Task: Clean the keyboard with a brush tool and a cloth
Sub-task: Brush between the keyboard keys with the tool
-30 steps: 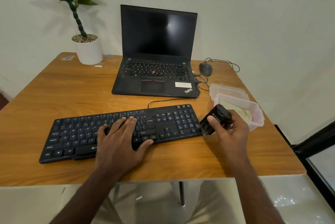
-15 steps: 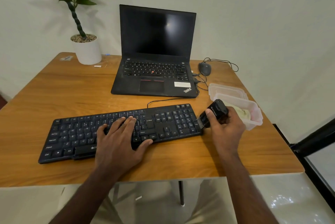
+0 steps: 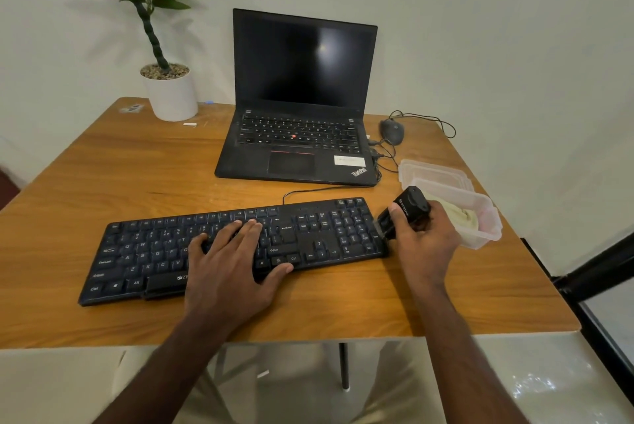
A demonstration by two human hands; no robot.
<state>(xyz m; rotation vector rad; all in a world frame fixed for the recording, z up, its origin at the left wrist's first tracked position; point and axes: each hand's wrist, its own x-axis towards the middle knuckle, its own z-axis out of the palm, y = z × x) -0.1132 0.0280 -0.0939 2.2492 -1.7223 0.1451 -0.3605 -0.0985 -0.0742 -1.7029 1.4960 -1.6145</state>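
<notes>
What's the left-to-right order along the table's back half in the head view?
Potted plant → laptop → mouse → clear plastic container, which sits nearer than the others at the right edge.

**A plain office desk corner**

A small office workspace: an open black ThinkPad laptop (image 3: 298, 104) sits on a wooden desk (image 3: 103, 183) with a wired black keyboard (image 3: 144, 252), dark corded mouse (image 3: 391, 131) and white potted green plant (image 3: 169, 94) against a bare pale wall (image 3: 497, 29).
</notes>
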